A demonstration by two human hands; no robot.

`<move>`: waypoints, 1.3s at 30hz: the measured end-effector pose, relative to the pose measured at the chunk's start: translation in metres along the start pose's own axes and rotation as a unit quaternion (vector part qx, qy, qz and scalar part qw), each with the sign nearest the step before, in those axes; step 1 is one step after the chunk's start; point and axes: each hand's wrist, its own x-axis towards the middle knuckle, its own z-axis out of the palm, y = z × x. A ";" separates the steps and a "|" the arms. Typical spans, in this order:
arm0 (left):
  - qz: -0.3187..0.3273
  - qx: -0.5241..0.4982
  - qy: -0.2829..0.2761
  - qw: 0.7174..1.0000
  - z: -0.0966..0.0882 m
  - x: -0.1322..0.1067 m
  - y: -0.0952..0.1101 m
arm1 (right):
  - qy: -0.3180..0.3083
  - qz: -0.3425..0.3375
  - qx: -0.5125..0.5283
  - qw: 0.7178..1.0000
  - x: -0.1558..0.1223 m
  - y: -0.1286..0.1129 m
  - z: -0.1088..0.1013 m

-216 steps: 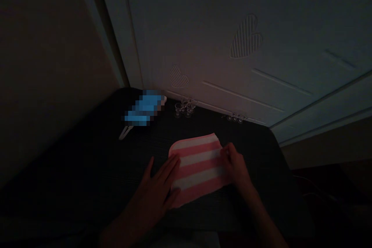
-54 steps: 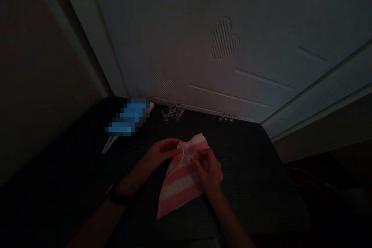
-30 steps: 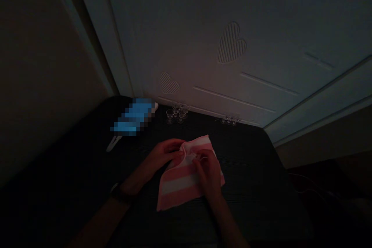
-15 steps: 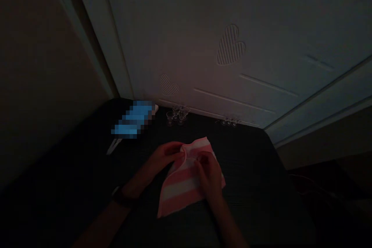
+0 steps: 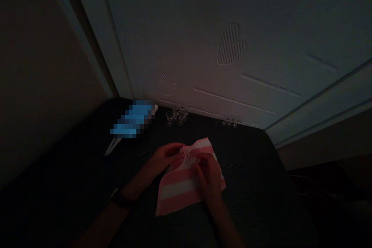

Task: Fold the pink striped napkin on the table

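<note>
A pink-and-white striped cloth point(image 5: 177, 188) lies on a dark table point(image 5: 255, 178) in dim light. My left hand point(image 5: 164, 157) pinches the cloth's upper left edge, fingers curled on the fabric. My right hand point(image 5: 209, 180) rests on the cloth's right half with fingers bent, gripping the bunched top edge close to the left hand. A watch sits on my left wrist point(image 5: 119, 198). The cloth's top is puckered between the two hands.
Several small clear glasses point(image 5: 176, 114) stand at the table's back edge, with tinier ones point(image 5: 229, 123) further right. A blurred blue object point(image 5: 133, 123) and a pale utensil point(image 5: 112, 146) lie at the back left. A white panel with heart shapes point(image 5: 231, 44) rises behind.
Since the earliest frame the cloth went from flat under open hands to bunched at its top edge between both hands. In the last second the hands shift only slightly.
</note>
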 end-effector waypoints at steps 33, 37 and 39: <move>0.010 0.000 0.004 1.000 0.003 0.002 -0.010 | -0.002 0.031 0.026 0.999 0.002 -0.001 0.002; 0.022 0.011 0.013 1.000 0.003 0.001 -0.007 | -0.008 0.022 -0.004 1.000 0.000 -0.002 0.002; 0.029 0.022 0.015 0.999 0.002 0.000 -0.005 | 0.004 0.022 -0.018 1.000 0.000 -0.002 0.002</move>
